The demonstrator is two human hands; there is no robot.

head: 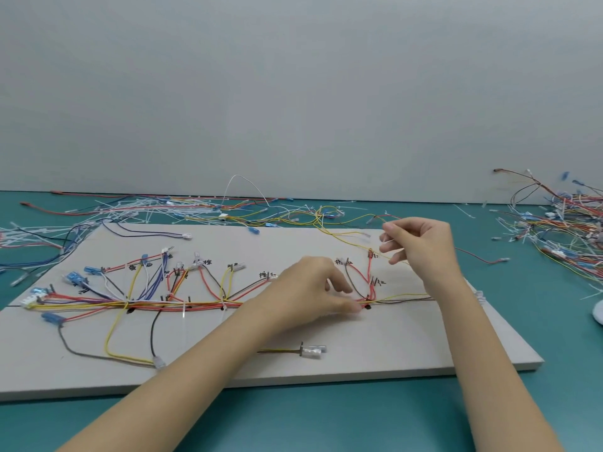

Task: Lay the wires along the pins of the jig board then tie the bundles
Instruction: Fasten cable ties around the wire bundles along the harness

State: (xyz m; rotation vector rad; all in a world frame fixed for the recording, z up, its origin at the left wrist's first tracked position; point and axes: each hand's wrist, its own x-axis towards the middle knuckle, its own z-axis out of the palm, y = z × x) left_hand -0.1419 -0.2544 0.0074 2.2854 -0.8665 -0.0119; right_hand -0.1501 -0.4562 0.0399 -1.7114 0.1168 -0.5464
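Observation:
A grey jig board (pixel 391 347) lies flat on the teal table. A long bundle of red, yellow and dark wires (pixel 146 303) runs left to right across its middle, with branches fanning up to blue and clear connectors. My left hand (pixel 313 288) rests on the bundle near a black pin (pixel 368 307), fingertips pinching the wires there. My right hand (pixel 421 249) hovers above the board's right part, thumb and fingers closed on a thin yellow wire (pixel 346 241) that trails back toward the far edge.
Loose white cable ties and wires (pixel 156 207) litter the table behind the board. A tangled heap of wires (pixel 567 230) sits at the right. A white round object (pixel 598 313) shows at the right edge. A clear connector (pixel 313 350) lies on the board's front.

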